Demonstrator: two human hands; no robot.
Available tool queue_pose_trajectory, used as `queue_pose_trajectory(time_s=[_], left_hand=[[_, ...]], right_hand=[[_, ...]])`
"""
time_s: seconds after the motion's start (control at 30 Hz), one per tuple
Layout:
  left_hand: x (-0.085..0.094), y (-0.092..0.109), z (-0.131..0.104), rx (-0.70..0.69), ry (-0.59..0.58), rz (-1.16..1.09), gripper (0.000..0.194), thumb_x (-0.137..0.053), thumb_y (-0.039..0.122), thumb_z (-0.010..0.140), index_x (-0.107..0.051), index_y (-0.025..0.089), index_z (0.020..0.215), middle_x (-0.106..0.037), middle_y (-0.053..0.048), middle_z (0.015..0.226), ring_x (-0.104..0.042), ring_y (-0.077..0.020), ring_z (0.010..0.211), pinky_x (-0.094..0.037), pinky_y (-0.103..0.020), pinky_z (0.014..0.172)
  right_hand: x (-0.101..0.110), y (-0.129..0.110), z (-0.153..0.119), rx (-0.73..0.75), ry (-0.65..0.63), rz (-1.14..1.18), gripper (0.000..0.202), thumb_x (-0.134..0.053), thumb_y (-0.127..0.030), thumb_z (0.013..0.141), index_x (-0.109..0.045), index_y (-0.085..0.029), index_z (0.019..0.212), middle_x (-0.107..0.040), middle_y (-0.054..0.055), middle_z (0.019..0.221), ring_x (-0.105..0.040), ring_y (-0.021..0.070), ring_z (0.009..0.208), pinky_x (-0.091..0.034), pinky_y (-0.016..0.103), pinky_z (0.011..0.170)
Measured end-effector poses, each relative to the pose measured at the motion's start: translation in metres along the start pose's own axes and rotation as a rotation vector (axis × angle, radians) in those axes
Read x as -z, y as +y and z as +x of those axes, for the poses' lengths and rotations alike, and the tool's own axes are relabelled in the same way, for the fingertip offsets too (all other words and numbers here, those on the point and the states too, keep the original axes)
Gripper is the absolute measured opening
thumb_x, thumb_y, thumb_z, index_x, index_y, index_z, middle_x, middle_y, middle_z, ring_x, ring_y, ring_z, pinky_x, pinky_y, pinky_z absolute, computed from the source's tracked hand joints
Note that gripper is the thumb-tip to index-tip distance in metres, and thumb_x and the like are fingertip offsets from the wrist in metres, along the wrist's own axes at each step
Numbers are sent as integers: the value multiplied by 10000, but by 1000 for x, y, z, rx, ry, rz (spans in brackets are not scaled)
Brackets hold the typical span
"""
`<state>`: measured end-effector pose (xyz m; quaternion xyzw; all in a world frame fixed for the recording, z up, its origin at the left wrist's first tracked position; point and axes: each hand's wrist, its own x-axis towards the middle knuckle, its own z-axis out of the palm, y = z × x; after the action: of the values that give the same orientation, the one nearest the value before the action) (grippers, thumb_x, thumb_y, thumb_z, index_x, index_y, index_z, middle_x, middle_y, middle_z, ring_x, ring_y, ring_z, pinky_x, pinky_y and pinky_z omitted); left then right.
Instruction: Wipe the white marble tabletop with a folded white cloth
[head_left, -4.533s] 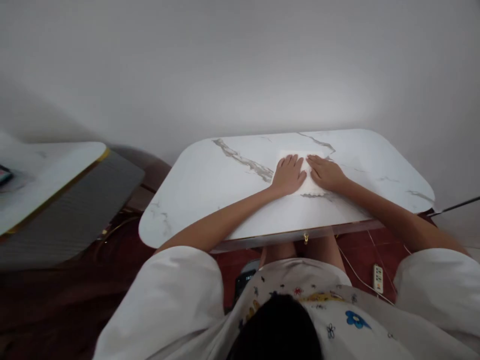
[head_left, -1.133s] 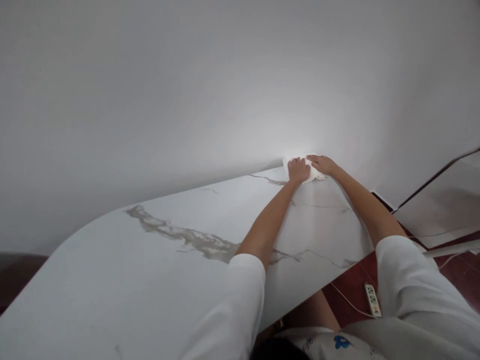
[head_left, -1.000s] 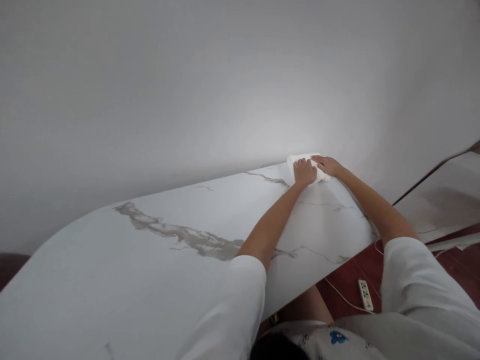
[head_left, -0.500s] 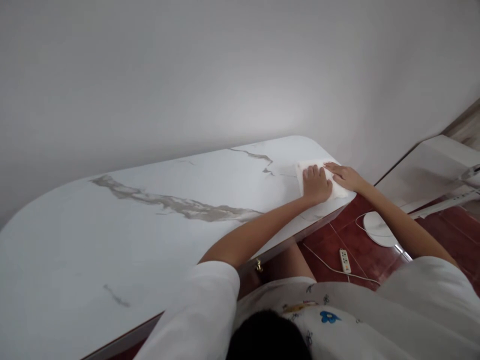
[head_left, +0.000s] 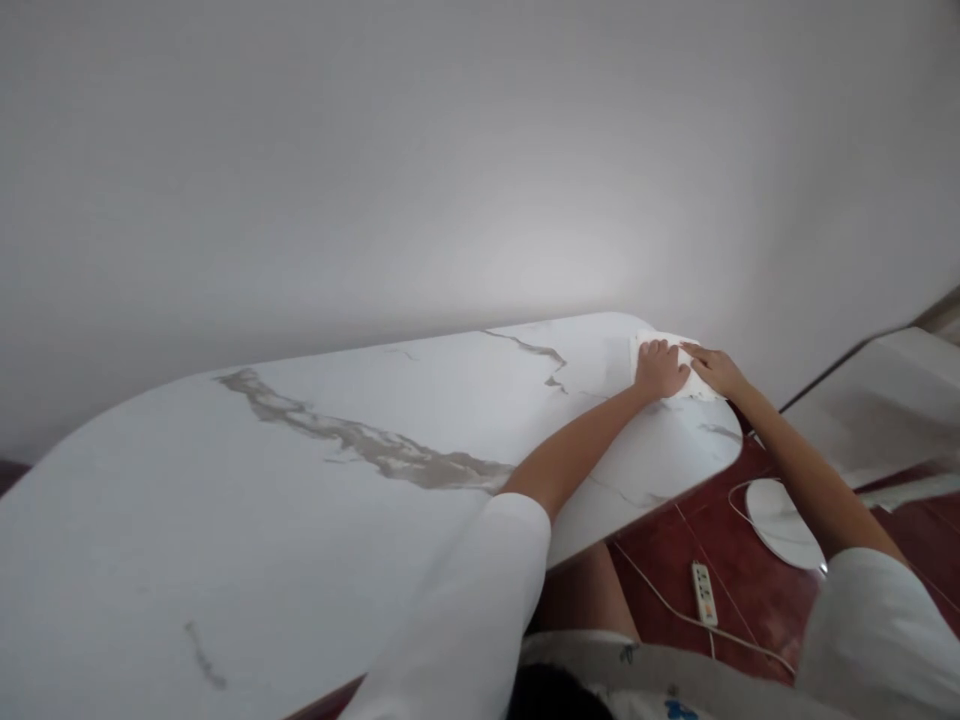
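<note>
A white cloth (head_left: 703, 385) lies flat on the white, grey-veined tabletop (head_left: 300, 540), by its far right rounded edge. My left hand (head_left: 661, 369) presses on the cloth's left part, palm down with the fingers laid out over it. Just to the right, my right hand (head_left: 712, 368) rests on the cloth's right part, its fingers stretched towards the left hand. The two hands are close together. Part of the cloth is hidden under them.
A pale wall (head_left: 450, 180) runs along the table's far side. On the red floor (head_left: 735, 540) to the right are a power strip (head_left: 703, 594) with a cord and a round white base (head_left: 784, 522). A white piece of furniture (head_left: 885, 400) stands at the right.
Both hands and the cloth have moved away from the near edge, towards the tabletop's far right rim. More of the near right corner shows. The camera view has shifted too.
</note>
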<state>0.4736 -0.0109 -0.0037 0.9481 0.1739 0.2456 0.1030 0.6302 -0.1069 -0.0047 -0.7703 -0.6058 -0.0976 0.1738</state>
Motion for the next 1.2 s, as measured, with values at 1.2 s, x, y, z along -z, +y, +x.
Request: queue_pose_trajectory(time_s=[1.2], left_hand=[[317, -412, -338, 614, -80, 364, 507, -293, 280, 964, -496, 128, 1403, -502, -82, 1469, -448, -188, 1368, -305, -316, 1151]], right_hand=[[-149, -616, 163, 529, -93, 44, 443, -350, -185, 926, -589, 48, 1218, -576, 271, 1307, -484, 313, 1243, -317, 428, 1054]])
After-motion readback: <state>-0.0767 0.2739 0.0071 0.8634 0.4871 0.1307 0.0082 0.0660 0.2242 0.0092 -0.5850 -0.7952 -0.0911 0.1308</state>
